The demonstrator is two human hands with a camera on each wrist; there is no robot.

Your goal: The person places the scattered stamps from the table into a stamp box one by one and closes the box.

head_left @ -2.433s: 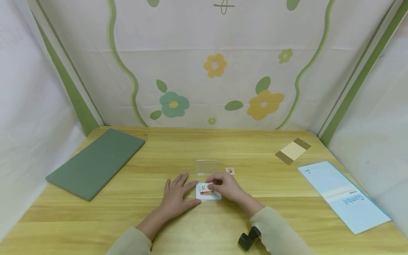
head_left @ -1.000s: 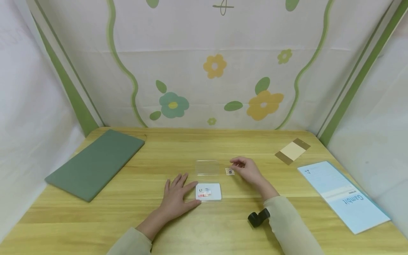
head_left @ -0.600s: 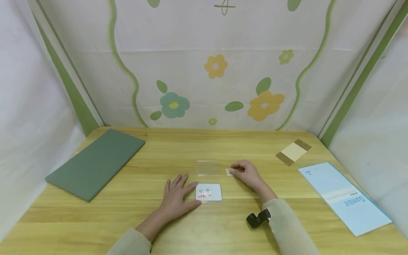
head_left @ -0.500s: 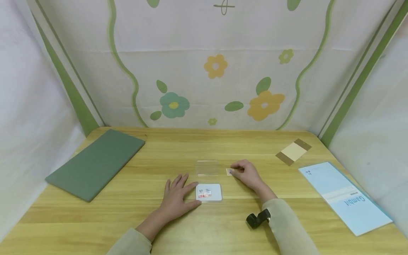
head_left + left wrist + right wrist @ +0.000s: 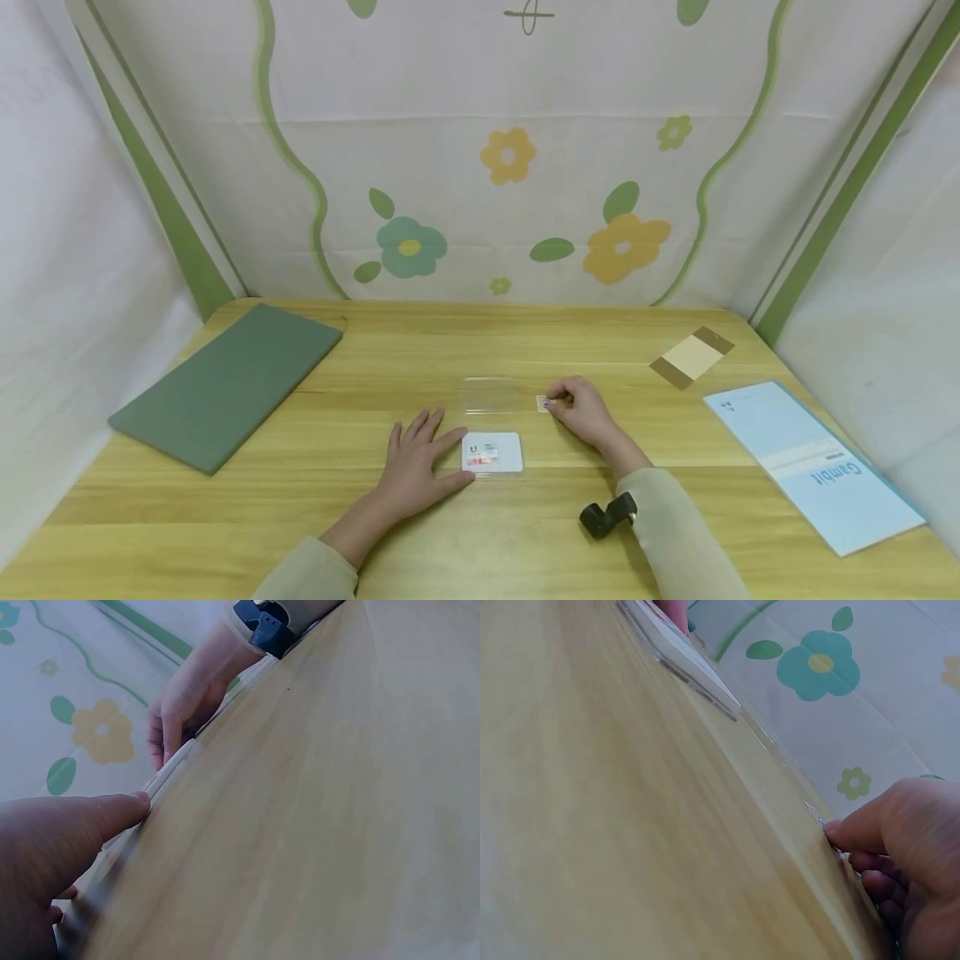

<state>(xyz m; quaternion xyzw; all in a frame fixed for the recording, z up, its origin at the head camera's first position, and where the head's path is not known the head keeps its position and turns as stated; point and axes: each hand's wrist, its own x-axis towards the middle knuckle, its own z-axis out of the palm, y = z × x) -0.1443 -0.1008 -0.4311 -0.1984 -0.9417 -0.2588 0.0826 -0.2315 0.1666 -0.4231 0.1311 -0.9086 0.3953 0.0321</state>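
A shallow clear plastic case with white cards point(image 5: 508, 452) in it lies mid-table; a small label with red print is on top. Spread on the wood beside it, my left hand point(image 5: 411, 467) touches the case's left corners with thumb and index finger. Behind stands a clear plastic lid point(image 5: 487, 395), flat on the table. To its right, my right hand point(image 5: 585, 412) pinches the right edge of a small square printed card point(image 5: 541, 404) with a round emblem. In the right wrist view the thumb sits on that card point(image 5: 816, 816), and its far edge looks slightly raised.
A dark green board point(image 5: 225, 387) lies at the left. At the right are a brown and cream card point(image 5: 692, 357) and a pale blue "Gambit" pad point(image 5: 813, 467). A flowered curtain point(image 5: 495, 200) hangs behind the table.
My right hand has left the white cards, moved back and right, and taken the small square card's edge. That card has shifted slightly right. My left hand stays put.
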